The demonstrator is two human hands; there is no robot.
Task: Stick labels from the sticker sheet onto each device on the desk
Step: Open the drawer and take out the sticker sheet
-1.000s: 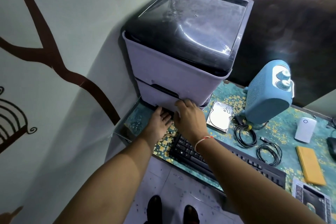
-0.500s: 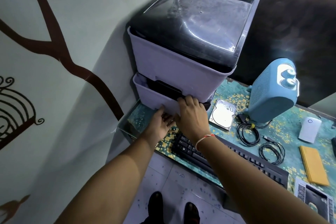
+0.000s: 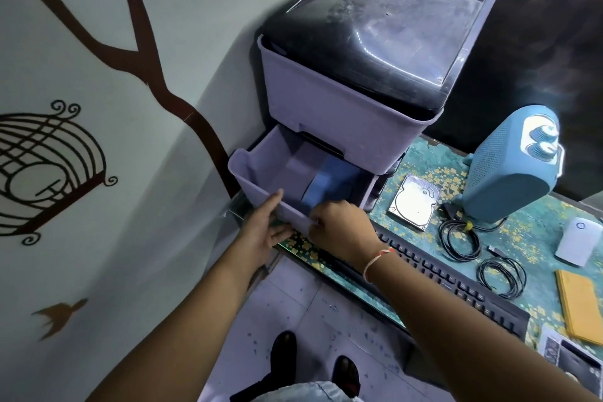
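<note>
A grey printer [image 3: 342,108] with a dark glossy lid stands at the desk's left end. Its lower drawer [image 3: 261,173] is pulled out toward me, showing a blue guide piece [image 3: 326,186] inside. My left hand [image 3: 264,232] holds the drawer's front wall, thumb on top and fingers underneath. My right hand [image 3: 339,232] grips the same front edge further right. On the desk lie a bare hard drive [image 3: 412,206], a blue speaker [image 3: 509,170], a black keyboard [image 3: 440,277] and a white box-shaped device [image 3: 577,240]. No sticker sheet is in either hand.
Two coiled black cables [image 3: 460,235] lie between the speaker and keyboard. A yellow pad [image 3: 579,310] and a printed sheet [image 3: 571,359] sit at the right edge. A wall with a tree and cage decal [image 3: 49,166] is on the left. My shoes [image 3: 284,352] are on the tiled floor.
Both hands have pulled the printer's lower drawer out from nearly closed to wide open, exposing the blue piece inside. The camera has moved slightly.
</note>
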